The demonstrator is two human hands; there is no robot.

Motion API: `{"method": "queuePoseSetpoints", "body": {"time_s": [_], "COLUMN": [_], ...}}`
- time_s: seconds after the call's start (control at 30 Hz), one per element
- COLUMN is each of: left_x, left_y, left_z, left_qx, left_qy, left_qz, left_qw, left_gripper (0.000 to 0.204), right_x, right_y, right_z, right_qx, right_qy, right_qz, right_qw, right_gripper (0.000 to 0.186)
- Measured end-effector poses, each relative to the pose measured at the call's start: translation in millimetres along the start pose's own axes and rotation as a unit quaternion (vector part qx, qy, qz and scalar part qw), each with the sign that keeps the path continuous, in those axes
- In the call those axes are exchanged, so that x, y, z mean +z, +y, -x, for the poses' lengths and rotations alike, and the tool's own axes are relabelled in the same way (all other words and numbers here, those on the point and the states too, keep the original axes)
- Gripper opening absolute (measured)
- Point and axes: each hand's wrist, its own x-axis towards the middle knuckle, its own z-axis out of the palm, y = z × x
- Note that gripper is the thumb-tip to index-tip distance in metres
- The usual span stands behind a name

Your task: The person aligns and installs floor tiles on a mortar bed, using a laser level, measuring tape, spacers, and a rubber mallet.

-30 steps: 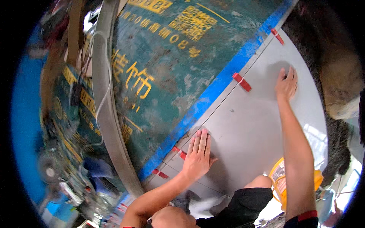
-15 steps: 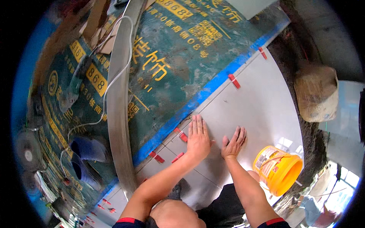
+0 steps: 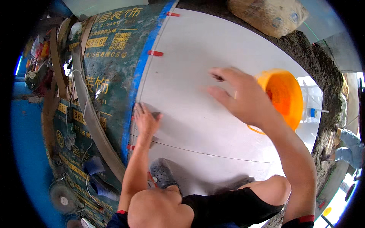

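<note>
My left hand (image 3: 145,121) rests with fingers spread on the pale grey tile (image 3: 194,117), at its left edge beside blue tape (image 3: 138,78) and over a mostly hidden red clip. My right hand (image 3: 239,97) is raised above the tile in front of a yellow bucket (image 3: 285,102), blurred, its thumb and fingers apart, apparently holding nothing. More red clips (image 3: 155,53) sit along the taped seam. My shod foot (image 3: 163,174) is on the tiles below.
Green printed sheeting (image 3: 102,60) covers the left, with a long grey straightedge (image 3: 95,125), a cable, blue boots (image 3: 102,186) and a round tool (image 3: 64,197). Dark mortar (image 3: 327,106) and a dirty sack (image 3: 266,13) border the tile. Another person's pale clothed legs (image 3: 346,152) show far right.
The view has swung round, so the seam runs more upright. My right hand has lifted off the tile and moved toward the bucket. My left hand remains by the seam.
</note>
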Motion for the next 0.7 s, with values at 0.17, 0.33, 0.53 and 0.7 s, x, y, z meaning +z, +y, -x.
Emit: {"method": "queuePoseSetpoints", "body": {"time_s": [0.17,0.33,0.53,0.7], "left_x": [-7,-25,-9,12], "left_y": [22,49,128,142], "left_z": [3,23,84,103], "left_qx": [-0.014,-0.038,0.063,0.066], "left_qy": [-0.056,-0.198,-0.269,-0.26], "left_qz": [-0.051,-0.057,-0.073,-0.009], "left_qw": [0.997,0.978,0.958,0.963], "left_gripper": [0.103,0.104,0.099,0.092], "right_x": [-89,-88,-82,-101], "right_y": [44,101,146,133], "right_z": [137,249,294,278], "right_qx": [0.112,0.061,-0.054,0.074], "right_qy": [0.048,-0.026,-0.019,-0.064], "right_qz": [-0.018,0.068,0.178,0.017], "right_qw": [0.992,0.995,0.982,0.995], "right_gripper": [0.039,0.047,0.04,0.032]}}
